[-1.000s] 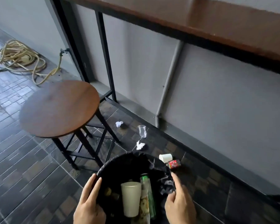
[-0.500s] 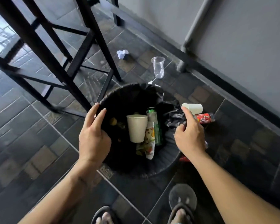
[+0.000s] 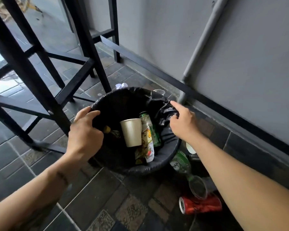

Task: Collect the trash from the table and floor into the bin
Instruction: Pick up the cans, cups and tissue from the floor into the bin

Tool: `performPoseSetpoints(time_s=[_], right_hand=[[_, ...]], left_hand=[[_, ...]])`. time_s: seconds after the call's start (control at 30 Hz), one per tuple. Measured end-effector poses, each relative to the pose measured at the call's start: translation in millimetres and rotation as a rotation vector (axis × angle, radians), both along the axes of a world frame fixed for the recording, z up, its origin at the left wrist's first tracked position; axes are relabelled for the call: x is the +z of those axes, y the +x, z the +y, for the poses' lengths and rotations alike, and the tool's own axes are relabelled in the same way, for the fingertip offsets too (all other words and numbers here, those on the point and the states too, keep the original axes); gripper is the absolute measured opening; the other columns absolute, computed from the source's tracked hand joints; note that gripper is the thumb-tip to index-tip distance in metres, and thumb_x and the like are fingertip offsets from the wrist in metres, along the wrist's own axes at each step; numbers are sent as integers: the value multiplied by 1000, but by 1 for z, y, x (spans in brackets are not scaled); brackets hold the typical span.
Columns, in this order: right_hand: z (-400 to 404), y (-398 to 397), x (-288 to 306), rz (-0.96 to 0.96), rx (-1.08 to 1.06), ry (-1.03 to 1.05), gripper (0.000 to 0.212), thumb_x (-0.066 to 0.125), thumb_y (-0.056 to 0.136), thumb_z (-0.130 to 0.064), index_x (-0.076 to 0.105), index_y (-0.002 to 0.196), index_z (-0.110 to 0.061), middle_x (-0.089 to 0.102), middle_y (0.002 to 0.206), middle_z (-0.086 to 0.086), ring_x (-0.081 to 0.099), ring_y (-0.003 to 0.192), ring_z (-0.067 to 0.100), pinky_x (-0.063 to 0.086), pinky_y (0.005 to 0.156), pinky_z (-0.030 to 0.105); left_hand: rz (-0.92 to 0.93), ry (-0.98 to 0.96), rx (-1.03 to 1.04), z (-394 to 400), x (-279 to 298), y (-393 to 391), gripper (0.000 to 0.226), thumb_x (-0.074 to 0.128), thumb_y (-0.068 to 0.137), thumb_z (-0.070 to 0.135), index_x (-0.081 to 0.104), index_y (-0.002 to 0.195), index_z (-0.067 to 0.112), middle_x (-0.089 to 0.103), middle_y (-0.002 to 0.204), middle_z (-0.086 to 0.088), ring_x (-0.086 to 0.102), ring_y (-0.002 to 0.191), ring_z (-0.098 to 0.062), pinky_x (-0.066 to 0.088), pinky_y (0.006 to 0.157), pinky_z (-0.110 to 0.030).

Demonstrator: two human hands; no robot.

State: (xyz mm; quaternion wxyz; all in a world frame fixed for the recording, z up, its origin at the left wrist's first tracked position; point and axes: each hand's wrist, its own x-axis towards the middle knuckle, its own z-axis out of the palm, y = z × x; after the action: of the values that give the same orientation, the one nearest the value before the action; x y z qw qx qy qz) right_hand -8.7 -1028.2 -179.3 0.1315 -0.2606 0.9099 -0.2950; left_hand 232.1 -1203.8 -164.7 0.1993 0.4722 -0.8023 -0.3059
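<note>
Bin, round and lined with a black bag, sits on the tiled floor in the middle of my view, just right of the black stool frame and near the grey wall. My left hand grips the left rim, fingers curled together over the edge with the thumb inside. My right hand holds the right rim, where its fingers pinch a bunched fold of the bag liner and the index finger points toward the far side. Inside the bin I see a beige paper cup lying on its side, a green bottle just right of it, and a printed wrapper overlapping both. On the floor right of the bin, partly under my right forearm, lie a green bottle on the floor, a clear plastic cup and a red can. At the far side, a crumpled white paper lies just beyond the rim.
</note>
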Motion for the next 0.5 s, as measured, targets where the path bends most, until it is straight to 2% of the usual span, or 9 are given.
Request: performPoseSetpoints(time_s=[0.1, 0.17, 0.27, 0.37, 0.43, 0.5], right_hand=[[-5, 3, -2, -19, 42, -13, 61, 42, 90, -11, 44, 147, -34, 54, 145, 5, 54, 125, 27, 41, 99, 28], [0, 6, 0, -63, 51, -50, 57, 45, 92, -14, 45, 147, -31, 53, 146, 2, 50, 130, 23, 36, 103, 25], [16, 8, 3, -212, 31, -201, 47, 52, 96, -24, 52, 142, -24, 54, 144, -4, 47, 133, 15, 30, 104, 19], [43, 13, -10, -242, 7, -210, 40, 46, 97, -44, 64, 128, -25, 65, 130, -4, 56, 122, 18, 41, 104, 33], [58, 12, -20, -233, 3, -167, 50, 37, 92, -58, 67, 108, -20, 71, 109, 1, 62, 105, 22, 46, 97, 44], [66, 6, -28, -201, -4, -149, 48, 34, 89, -57, 63, 94, -20, 71, 93, -3, 63, 91, 20, 49, 85, 41]], left_hand=[[-76, -51, -53, -7, -3, 3, 64, 56, 69, 7, 63, 130, 25, 40, 153, 7, 50, 130, -28, 36, 107, -35], [-127, -83, -97, -1, -9, 5, 64, 57, 72, 2, 61, 132, 25, 33, 156, 5, 51, 127, -32, 41, 104, -42], [-141, -92, -124, 7, -13, 9, 69, 54, 72, 4, 54, 139, 22, 26, 160, -2, 41, 136, -34, 37, 110, -44], [-112, -91, -97, 15, -10, 7, 67, 57, 75, 6, 54, 140, 17, 26, 159, -10, 29, 144, -32, 28, 118, -45], [-124, -125, -108, 17, -9, 2, 63, 59, 77, 9, 54, 140, 15, 28, 159, -13, 23, 147, -30, 24, 119, -45], [-151, -179, -149, 17, -10, -5, 58, 59, 81, 20, 55, 139, 15, 28, 158, -15, 19, 148, -31, 21, 120, -46]])
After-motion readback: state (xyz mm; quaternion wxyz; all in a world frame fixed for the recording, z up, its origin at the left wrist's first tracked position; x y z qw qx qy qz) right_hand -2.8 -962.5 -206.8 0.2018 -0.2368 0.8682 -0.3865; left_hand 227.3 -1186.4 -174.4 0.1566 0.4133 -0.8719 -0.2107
